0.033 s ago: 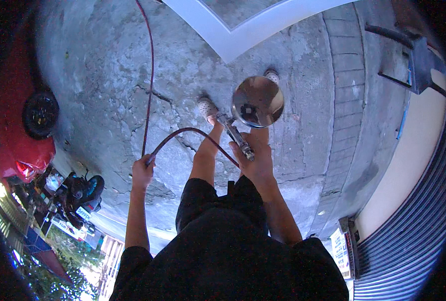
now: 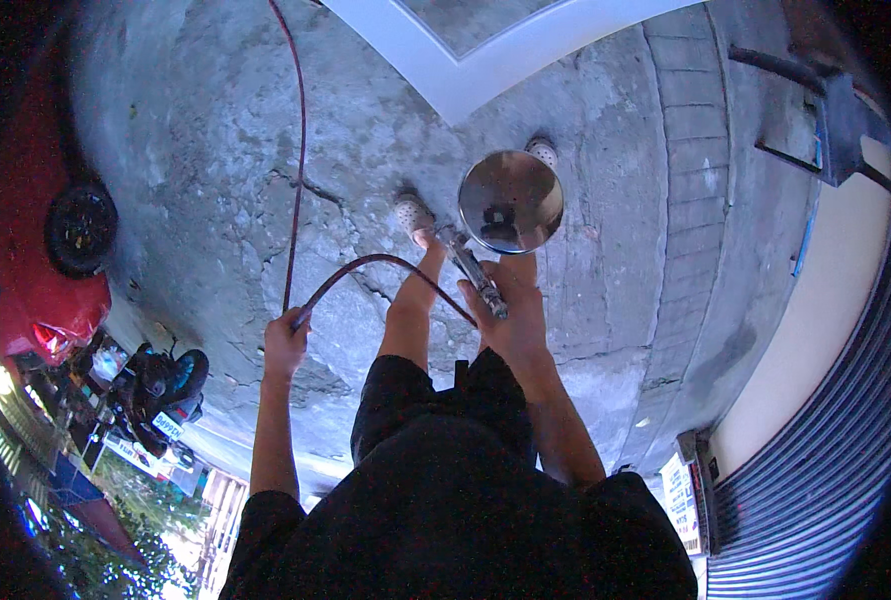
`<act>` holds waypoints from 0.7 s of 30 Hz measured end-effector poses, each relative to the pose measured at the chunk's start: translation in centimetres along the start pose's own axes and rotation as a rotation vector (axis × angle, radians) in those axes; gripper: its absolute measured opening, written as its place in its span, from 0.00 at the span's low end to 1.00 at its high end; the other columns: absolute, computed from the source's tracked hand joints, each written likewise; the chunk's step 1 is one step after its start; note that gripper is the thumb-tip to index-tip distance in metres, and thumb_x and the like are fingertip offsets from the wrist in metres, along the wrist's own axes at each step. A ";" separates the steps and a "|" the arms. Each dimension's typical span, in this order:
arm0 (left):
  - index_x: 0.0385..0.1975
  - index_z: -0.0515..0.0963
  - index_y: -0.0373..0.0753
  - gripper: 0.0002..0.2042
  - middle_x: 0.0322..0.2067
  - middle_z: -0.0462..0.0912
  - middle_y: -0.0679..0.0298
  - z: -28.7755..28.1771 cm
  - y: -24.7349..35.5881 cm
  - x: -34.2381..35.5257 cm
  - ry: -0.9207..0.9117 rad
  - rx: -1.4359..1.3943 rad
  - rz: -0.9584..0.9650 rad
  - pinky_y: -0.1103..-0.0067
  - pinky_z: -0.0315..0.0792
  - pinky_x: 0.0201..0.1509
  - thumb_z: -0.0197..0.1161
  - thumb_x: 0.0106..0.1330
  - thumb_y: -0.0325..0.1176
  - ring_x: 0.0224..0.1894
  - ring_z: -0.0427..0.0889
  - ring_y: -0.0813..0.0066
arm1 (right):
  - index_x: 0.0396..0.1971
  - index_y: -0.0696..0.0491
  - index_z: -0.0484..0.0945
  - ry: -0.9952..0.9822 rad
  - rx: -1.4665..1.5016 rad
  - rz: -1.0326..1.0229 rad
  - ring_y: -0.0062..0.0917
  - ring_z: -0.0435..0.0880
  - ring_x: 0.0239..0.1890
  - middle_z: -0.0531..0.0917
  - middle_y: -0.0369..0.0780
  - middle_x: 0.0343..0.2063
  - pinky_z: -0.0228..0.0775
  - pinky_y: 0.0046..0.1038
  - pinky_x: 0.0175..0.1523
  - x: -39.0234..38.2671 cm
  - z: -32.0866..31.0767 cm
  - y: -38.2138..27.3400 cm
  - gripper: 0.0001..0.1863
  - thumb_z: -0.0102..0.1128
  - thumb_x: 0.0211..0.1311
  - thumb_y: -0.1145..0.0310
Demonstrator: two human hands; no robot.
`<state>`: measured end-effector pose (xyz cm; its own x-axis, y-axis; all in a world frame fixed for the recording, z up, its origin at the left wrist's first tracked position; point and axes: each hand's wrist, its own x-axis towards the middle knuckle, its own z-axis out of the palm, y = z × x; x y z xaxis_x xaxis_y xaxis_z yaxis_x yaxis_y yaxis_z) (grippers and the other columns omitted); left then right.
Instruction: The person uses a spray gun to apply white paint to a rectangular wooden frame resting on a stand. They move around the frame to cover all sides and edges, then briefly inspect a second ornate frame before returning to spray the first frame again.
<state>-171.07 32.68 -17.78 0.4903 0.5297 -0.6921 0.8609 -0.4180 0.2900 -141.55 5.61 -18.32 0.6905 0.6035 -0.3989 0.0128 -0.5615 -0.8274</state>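
Gripping spray gun (image 2: 477, 275) in our right hand (image 2: 513, 310), fingers wrapped tight round handle, shiny metal cup (image 2: 510, 200) on top (out front, above our knees). Left hand (image 2: 285, 340) closed on dark red hose (image 2: 365, 268) looping to gun. Cracked concrete floor (image 2: 215, 150) below, red car (image 2: 25, 250) off left.

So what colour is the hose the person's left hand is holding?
Dark red. The hose runs from the left hand across the grey concrete to the spray gun; the head view shows it.
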 end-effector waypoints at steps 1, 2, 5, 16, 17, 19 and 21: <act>0.33 0.80 0.35 0.11 0.20 0.81 0.55 0.1 0.3 -0.1 -0.038 0.017 -0.023 0.69 0.73 0.32 0.60 0.66 0.38 0.24 0.83 0.62 | 0.56 0.57 0.72 0.029 0.054 0.056 0.39 0.85 0.26 0.84 0.47 0.26 0.74 0.35 0.33 0.5 -0.6 0.0 0.27 0.70 0.57 0.67; 0.31 0.79 0.35 0.12 0.20 0.81 0.55 0.2 0.6 0.1 -0.075 0.034 -0.044 0.69 0.74 0.34 0.60 0.66 0.39 0.25 0.83 0.61 | 0.60 0.57 0.70 0.060 0.108 0.110 0.39 0.85 0.26 0.84 0.47 0.26 0.74 0.35 0.33 1.7 -1.7 0.0 0.31 0.70 0.58 0.67; 0.32 0.81 0.35 0.11 0.16 0.79 0.57 1.8 0.9 0.6 0.042 -0.116 0.046 0.69 0.70 0.27 0.61 0.68 0.38 0.19 0.80 0.66 | 0.44 0.59 0.78 0.224 0.063 0.132 0.24 0.80 0.26 0.84 0.42 0.24 0.71 0.28 0.32 5.0 -4.0 2.2 0.16 0.68 0.62 0.66; 0.25 0.79 0.35 0.21 0.12 0.70 0.67 3.4 12.5 3.9 -0.054 -0.189 -0.144 0.73 0.60 0.22 0.57 0.73 0.47 0.16 0.66 0.78 | 0.36 0.61 0.85 0.619 0.023 0.104 0.19 0.83 0.26 0.85 0.38 0.23 0.72 0.24 0.32 18.5 -18.2 9.2 0.19 0.65 0.67 0.56; 0.25 0.80 0.35 0.21 0.12 0.70 0.67 3.6 13.6 4.2 -0.047 -0.194 -0.130 0.72 0.60 0.22 0.57 0.73 0.48 0.16 0.67 0.78 | 0.36 0.61 0.85 0.645 0.036 0.076 0.19 0.83 0.26 0.84 0.38 0.23 0.72 0.24 0.32 19.7 -19.6 10.1 0.21 0.65 0.67 0.55; 0.26 0.80 0.35 0.21 0.12 0.71 0.65 4.1 15.1 4.6 -0.041 -0.177 -0.133 0.72 0.61 0.23 0.57 0.73 0.48 0.16 0.67 0.76 | 0.36 0.61 0.85 0.687 0.062 0.042 0.19 0.83 0.25 0.84 0.38 0.23 0.72 0.24 0.31 21.5 -21.8 11.1 0.22 0.65 0.66 0.53; 0.27 0.80 0.35 0.21 0.12 0.71 0.64 5.0 15.3 4.8 -0.040 -0.187 -0.119 0.71 0.62 0.23 0.57 0.73 0.47 0.16 0.68 0.75 | 0.36 0.61 0.85 0.710 0.075 0.034 0.19 0.83 0.25 0.84 0.38 0.24 0.72 0.25 0.30 23.7 -23.9 10.6 0.23 0.66 0.65 0.51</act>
<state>-156.18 25.14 -19.95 0.3812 0.5360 -0.7533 0.9244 -0.2078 0.3199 -107.76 0.39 -27.10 0.9941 0.0575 -0.0918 -0.0490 -0.5174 -0.8543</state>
